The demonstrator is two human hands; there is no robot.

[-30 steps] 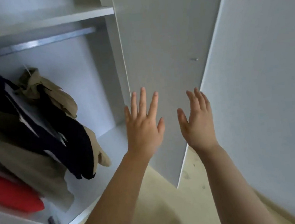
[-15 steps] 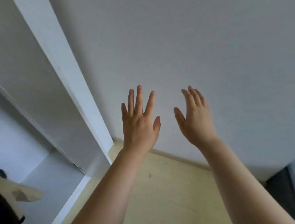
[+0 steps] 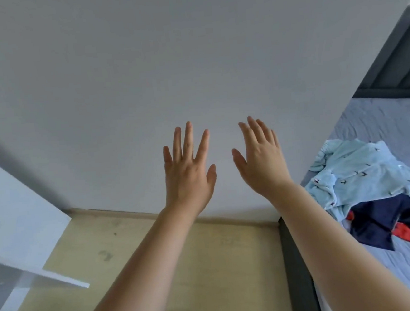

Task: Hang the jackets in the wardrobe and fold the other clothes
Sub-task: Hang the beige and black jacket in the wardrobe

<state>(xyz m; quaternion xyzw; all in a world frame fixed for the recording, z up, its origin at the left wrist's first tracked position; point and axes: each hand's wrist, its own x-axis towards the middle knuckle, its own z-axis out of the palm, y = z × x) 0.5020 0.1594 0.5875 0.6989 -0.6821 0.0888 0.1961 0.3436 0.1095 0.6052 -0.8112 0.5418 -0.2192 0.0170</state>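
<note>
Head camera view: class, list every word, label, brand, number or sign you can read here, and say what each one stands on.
None: no readable text appears anywhere in this view.
The light blue garment on the bed bears only small dark printed shapes, not letters.
The navy and red garment, the wall, the wardrobe door and both open hands, left hand and right hand, carry no writing.

A single head-worn camera looks forward and down from the person's own standpoint, wide-angled so straight edges bow. It faces a plain grey wall at close range, meeting the yellowish floor along the lower middle. Both forearms reach up from the bottom edge. The open wardrobe door cuts in at the left edge; the bed fills the right edge and lower right corner.
</note>
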